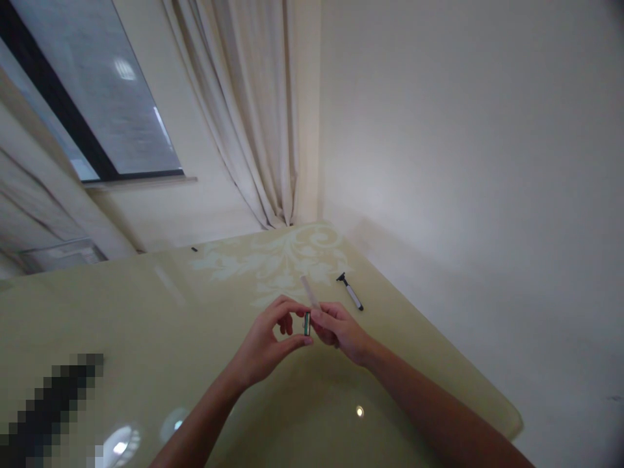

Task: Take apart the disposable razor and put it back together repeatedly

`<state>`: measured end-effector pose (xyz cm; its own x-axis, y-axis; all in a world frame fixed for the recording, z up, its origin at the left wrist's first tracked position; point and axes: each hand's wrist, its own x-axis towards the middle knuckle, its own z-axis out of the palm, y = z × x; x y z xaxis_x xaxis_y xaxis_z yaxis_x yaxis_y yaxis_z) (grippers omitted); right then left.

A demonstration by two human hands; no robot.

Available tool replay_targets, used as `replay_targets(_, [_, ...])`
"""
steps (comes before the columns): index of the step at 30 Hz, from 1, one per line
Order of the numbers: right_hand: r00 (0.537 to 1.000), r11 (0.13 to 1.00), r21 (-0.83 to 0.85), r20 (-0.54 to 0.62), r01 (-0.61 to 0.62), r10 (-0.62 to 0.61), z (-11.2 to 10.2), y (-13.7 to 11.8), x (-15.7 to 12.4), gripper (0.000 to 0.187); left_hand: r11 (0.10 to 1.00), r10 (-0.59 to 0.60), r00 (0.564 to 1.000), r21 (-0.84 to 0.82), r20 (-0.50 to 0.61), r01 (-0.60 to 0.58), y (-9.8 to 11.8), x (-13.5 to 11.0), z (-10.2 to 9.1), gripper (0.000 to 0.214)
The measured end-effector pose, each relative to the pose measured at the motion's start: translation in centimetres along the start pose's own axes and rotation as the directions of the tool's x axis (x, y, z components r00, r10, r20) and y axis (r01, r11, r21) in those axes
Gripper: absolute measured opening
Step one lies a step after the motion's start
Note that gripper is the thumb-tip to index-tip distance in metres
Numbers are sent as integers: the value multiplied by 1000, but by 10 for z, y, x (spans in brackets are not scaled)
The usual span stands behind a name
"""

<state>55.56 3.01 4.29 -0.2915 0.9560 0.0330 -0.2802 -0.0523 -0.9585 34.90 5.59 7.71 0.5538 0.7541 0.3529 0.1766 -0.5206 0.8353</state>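
Observation:
My left hand pinches a small razor cartridge, dark with a green strip, between thumb and forefinger above the table. My right hand is closed and meets it from the right, gripping a thin translucent piece that sticks up and away from the fingers. A razor handle, black head and pale grip, lies on the table just beyond my right hand.
The glossy yellow-green table has a pale floral pattern at its far end and a rounded right corner. A blurred dark object lies at the near left. Curtains, a window and a white wall stand behind.

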Motion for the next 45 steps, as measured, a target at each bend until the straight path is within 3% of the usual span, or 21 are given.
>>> replay_targets(3, [998, 998, -30, -33, 55, -56, 0, -5, 0, 49, 999, -53, 994, 4, -100, 53, -6, 2, -11, 33])
replay_targets(6, [997, 995, -71, 23, 69, -68, -2, -13, -2, 49, 995, -102, 983, -7, -154, 102, -11, 4, -23, 35])
replay_targets(12, [988, 996, -88, 157, 9, 5, -4, -16, -8, 36, 986, -161, 982, -60, -95, 156, -12, 5, -31, 37])
replay_targets(16, [990, 989, -144, 139, 29, -8, -6, -15, -5, 40, 982, -172, 982, -96, -82, 164, -8, 5, -31, 36])
replay_targets(20, [973, 979, -203, 224, -9, 55, -10, -16, -5, 44, 975, -190, 978, -131, -82, 178, -5, 5, -33, 39])
replay_targets(24, [990, 969, -244, 143, 45, -10, -12, -17, -5, 47, 977, -181, 982, -125, -51, 174, -1, 4, -37, 38])
replay_targets(28, [969, 959, -282, 241, 18, 53, -13, -19, -6, 49, 980, -179, 983, -99, -48, 174, 1, 4, -41, 37])
replay_targets(33, [989, 950, -304, 143, 73, -30, -12, -18, -6, 53, 982, -179, 984, -60, 15, 179, -1, 3, -45, 37])
replay_targets(38, [965, 956, -290, 260, 35, 43, -9, -14, -6, 51, 981, -184, 982, -51, 30, 185, -2, 2, -47, 38])
replay_targets(42, [986, 957, -280, 166, 74, -27, -10, -14, -5, 52, 982, -184, 982, -32, 43, 185, 3, 2, -48, 35])
replay_targets(45, [975, 960, -276, 223, 48, 15, -10, -14, -5, 51, 980, -189, 981, -50, 37, 191, 5, 3, -47, 35])
